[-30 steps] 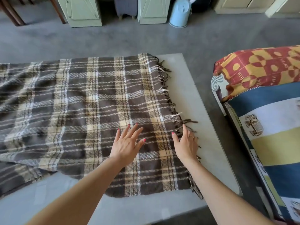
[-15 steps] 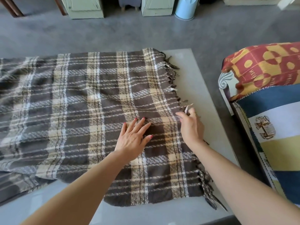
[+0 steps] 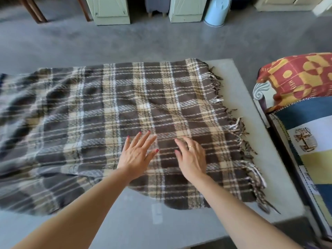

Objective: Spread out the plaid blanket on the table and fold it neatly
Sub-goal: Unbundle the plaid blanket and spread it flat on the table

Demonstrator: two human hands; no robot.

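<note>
Neither grip holds anything: left hand (image 3: pixel 137 155) and right hand (image 3: pixel 193 158) lie flat, fingers spread, on the plaid blanket (image 3: pixel 125 114) covering the bench (image 3: pixel 251 97); best smoothed outward toward its fringe.

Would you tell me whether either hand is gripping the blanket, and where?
Neither: the left hand and right hand lie open on the plaid blanket.

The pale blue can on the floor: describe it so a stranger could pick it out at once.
Look past the far edge of the table with the plaid blanket, across the grey floor to the row of pale green cabinets. Just right of the second cabinet stands the pale blue can. It is the only round, blue thing among boxy green furniture.
</note>
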